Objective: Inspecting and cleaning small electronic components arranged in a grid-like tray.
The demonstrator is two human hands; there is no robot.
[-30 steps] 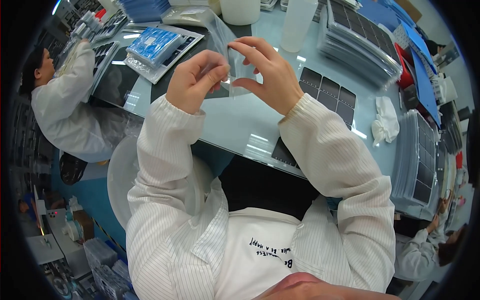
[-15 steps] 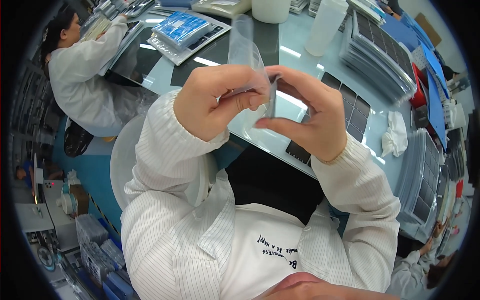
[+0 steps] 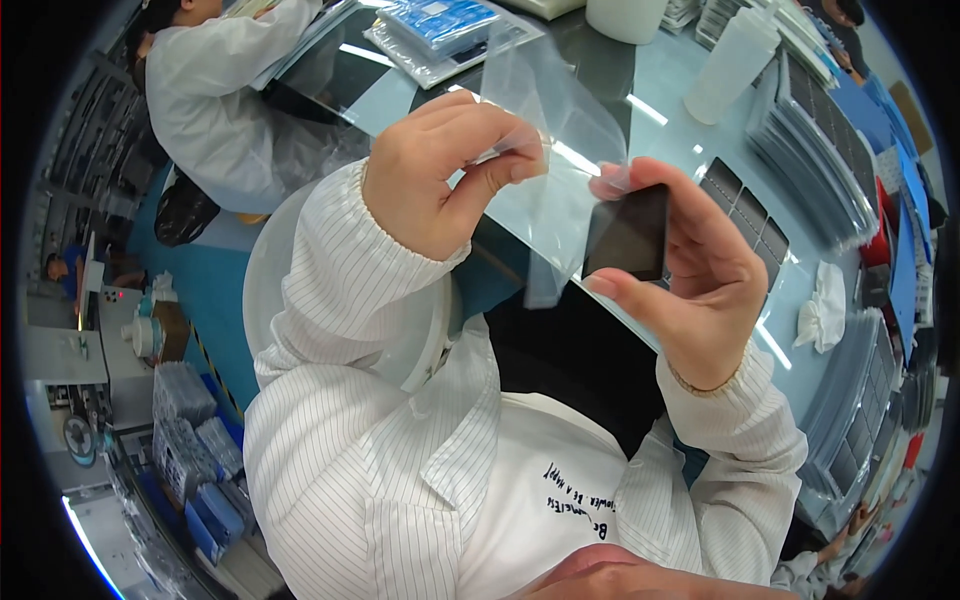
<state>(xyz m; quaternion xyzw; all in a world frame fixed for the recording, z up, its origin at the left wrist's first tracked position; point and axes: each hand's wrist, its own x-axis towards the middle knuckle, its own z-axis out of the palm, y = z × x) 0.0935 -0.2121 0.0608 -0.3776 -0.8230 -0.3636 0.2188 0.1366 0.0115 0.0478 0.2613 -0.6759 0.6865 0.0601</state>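
Note:
My left hand pinches a clear plastic film between thumb and fingers. The film hangs loosely across the gap between my hands, and its lower end dangles over the table's front edge. In my right hand is a small dark rectangular panel, held by its edges between thumb and fingers and tilted toward me. The film's right side reaches my right fingertips and overlaps the panel's left part. Whether it is still stuck to the panel I cannot tell. Beyond my right hand, a tray of dark panels lies on the table.
Stacked clear trays with dark panels stand at the right, with another stack nearer. Crumpled white tissue lies between them. A white squeeze bottle, a white tub and a blue packet stand farther back. A co-worker sits left.
My hands have moved apart, the right one to the right and down. The dark panel has turned its face into view, and the film has spread out between my hands. The whole view has shifted.

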